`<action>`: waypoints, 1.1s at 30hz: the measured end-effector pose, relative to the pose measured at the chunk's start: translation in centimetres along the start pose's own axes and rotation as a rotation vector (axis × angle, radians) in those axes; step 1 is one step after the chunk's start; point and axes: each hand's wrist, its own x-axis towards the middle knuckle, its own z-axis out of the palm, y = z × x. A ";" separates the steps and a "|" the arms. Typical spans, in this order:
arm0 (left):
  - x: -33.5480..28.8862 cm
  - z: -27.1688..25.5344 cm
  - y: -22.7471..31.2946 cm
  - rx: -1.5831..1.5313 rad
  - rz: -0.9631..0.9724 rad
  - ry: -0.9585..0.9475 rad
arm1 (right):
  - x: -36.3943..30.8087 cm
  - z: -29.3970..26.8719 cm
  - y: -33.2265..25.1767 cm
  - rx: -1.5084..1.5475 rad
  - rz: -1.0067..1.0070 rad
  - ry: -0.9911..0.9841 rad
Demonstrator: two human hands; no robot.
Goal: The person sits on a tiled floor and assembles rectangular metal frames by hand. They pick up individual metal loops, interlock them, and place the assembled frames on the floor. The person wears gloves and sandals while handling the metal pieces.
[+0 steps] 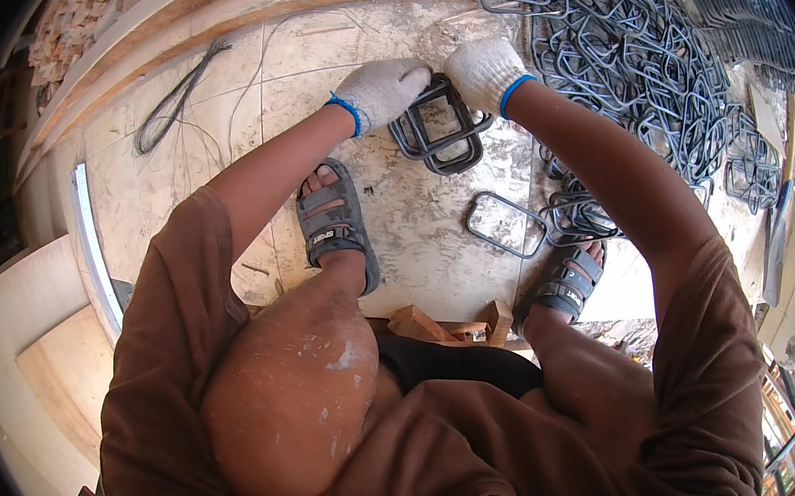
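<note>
A small stack of dark metal rebar stirrups (439,160), bent into rounded rectangles, lies on the floor in front of me, the pieces slightly askew. My left hand (387,93), in a white knit glove with a blue cuff, is closed at the stack's upper left edge with its thumb bent over. Close by, at the upper right corner, my right hand (484,73) wears the same kind of glove. Its fingers curl down out of sight, so what they grip is hidden. One loose stirrup (506,225) lies flat, nearer to my right foot.
A large heap of stirrups (628,79) spreads across the far right. Long timber boards (248,14) run along the far left side. A coil of thin wire (179,99) rests on the tiled floor (195,193). Wood offcuts (423,325) lie between my sandalled feet.
</note>
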 end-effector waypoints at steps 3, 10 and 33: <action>1.0 -0.9 -0.7 0.081 0.062 -0.076 | 0.1 -0.1 -0.1 -0.010 0.000 -0.026; 3.0 -2.4 3.3 0.540 0.030 -0.217 | -0.2 -0.2 0.1 0.023 0.031 -0.034; 3.3 -1.3 2.9 0.612 0.053 -0.108 | -1.2 0.1 0.4 0.139 0.069 -0.008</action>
